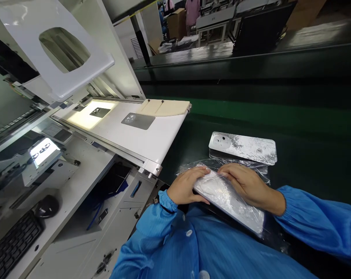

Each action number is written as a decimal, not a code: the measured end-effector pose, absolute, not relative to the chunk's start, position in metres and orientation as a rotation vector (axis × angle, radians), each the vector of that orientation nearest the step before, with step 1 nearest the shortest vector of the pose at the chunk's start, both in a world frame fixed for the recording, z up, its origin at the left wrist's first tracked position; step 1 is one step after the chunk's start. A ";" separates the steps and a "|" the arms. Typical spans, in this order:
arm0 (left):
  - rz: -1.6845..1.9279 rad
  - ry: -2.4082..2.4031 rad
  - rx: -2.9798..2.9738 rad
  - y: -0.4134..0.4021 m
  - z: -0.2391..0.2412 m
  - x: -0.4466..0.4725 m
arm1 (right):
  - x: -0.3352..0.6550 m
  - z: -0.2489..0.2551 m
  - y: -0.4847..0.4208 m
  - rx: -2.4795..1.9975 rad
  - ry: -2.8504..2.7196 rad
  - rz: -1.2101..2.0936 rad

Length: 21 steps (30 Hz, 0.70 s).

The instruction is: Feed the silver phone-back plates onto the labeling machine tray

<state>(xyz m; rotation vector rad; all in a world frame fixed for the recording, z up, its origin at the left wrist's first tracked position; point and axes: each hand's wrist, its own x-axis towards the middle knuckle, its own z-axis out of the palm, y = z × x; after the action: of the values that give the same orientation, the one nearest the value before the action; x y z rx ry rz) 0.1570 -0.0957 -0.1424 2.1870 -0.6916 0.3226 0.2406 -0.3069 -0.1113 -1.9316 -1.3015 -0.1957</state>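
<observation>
A stack of flat phone-sized panels in a clear plastic bag (230,197) rests tilted against my front. My left hand (187,185) is closed round its left end, thumb at the near edge and fingers on top. My right hand (245,183) lies over its far side, with bent fingers gripping the plastic. Just beyond my hands lies a second stack of panels (250,147), silver and shiny, with a round camera area at its left end. Loose clear plastic shows beneath that stack and around my hands.
To the left, a white conveyor belt (163,135) carries a grey panel (138,121) and a darker panel (100,112) on a lit area. A cream guide plate (166,107) borders it. A mouse (47,206) and keyboard (15,244) sit lower left. A dark green work surface (309,120) extends right.
</observation>
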 end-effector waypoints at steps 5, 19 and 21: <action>0.353 -0.701 2.218 -0.095 -0.145 0.154 | 0.235 -0.112 -0.306 -1.959 -1.337 -0.292; 0.622 -0.679 2.150 -0.094 -0.149 0.144 | 0.252 -0.102 -0.307 -1.829 -1.153 0.336; 0.532 -0.644 2.118 -0.090 -0.135 0.142 | 0.262 -0.100 -0.315 -1.758 -1.091 0.556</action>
<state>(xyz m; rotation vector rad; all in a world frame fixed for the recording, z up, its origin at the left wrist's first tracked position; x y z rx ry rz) 0.1423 -0.0900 -0.1352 2.1176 -0.6436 0.5322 0.2620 -0.3152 -0.1003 -1.7577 -1.0907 0.5558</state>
